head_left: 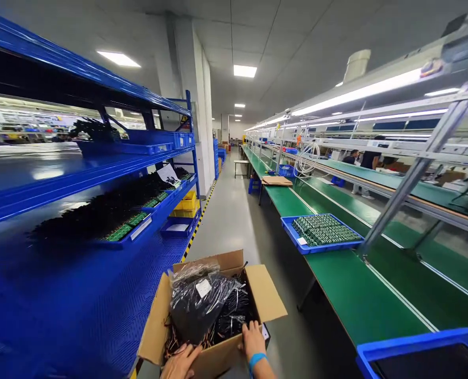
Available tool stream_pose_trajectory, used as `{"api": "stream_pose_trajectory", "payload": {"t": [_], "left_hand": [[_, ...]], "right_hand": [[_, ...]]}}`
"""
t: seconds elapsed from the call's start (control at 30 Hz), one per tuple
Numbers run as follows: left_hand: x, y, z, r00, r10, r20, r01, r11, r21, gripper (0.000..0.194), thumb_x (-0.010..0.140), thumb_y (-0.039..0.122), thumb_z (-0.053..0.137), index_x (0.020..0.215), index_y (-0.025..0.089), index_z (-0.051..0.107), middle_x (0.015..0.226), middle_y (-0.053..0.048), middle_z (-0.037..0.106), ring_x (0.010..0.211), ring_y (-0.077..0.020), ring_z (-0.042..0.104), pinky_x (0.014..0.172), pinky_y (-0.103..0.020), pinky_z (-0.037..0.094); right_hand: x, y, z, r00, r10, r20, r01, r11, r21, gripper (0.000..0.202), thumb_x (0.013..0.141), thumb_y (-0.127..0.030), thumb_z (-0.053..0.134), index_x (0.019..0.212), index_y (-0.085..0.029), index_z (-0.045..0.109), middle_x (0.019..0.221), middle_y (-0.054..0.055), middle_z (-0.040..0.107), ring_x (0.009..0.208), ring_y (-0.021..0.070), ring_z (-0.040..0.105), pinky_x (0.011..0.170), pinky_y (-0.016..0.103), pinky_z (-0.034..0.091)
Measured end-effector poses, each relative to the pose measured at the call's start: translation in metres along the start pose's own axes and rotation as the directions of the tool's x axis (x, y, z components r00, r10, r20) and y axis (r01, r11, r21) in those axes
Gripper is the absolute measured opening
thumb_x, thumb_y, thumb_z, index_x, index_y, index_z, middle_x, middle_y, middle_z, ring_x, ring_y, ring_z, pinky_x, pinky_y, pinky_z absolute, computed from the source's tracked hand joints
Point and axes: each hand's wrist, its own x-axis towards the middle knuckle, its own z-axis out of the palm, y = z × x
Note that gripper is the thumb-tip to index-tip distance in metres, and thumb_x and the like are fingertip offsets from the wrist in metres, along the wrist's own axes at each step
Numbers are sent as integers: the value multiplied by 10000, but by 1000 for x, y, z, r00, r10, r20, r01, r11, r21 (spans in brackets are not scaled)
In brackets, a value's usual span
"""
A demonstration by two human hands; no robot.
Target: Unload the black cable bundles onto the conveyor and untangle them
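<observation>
Holds on to the near edge of an open cardboard box [218, 359] in the walkway [229, 221], with the left hand [181, 362] bent over the rim and the right hand [253, 339], under a blue band [257, 359], gripping by the near right corner. Has a clear plastic bag [196, 310] of dark stuff and bunches of black wires [236, 305] inside it. Stands between blue shelves [60, 190] and a long green table [364, 295] with a blue tray [332, 247] of green boards [326, 229].
</observation>
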Motion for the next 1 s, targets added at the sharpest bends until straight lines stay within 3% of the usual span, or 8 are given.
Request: {"api": "stream_pose_trajectory", "payload": {"t": [0.13, 0.33, 0.73, 1.0], "left_hand": [[74, -6, -15, 1000, -11, 4, 11, 1000, 2, 646, 671, 91, 592, 1229, 410, 522, 1192, 15, 588, 1187, -237, 499, 989, -315, 439], [167, -11, -63, 999, 23, 41, -22, 999, -24, 556, 715, 84, 548, 1210, 338, 542, 1122, -10, 556, 1103, -205, 499, 925, -276, 427], [348, -70, -112, 976, 183, 119, -187, 982, 19, 555, 732, 59, 552, 1219, 322, 511, 1171, -25, 512, 1130, -246, 483, 915, -322, 426], [469, -101, -132, 962, 238, 135, -239, 971, -13, 571, 693, 91, 610, 1188, 351, 495, 1189, -11, 516, 1108, -256, 479, 902, -343, 407]], "right_hand": [[71, 10, -22, 1000, -11, 1, 11, 1000, -10, 518, 661, -196, 726, 1160, -225, 594, 1214, 126, 582, 1249, 316, 453, 992, 421, 403], [155, 21, -45, 999, -38, 2, 38, 999, -19, 463, 754, -180, 661, 1206, -167, 565, 1236, 166, 559, 1249, 315, 447, 957, 407, 425], [296, 12, -78, 999, 34, -7, -35, 995, -96, 330, 863, -168, 539, 1191, -187, 561, 1187, 121, 589, 1162, 270, 514, 879, 396, 468], [421, -9, -99, 991, 101, 91, -71, 953, -293, 192, 908, -259, 533, 1017, -123, 615, 999, 62, 653, 967, 194, 614, 796, 378, 519]]}}
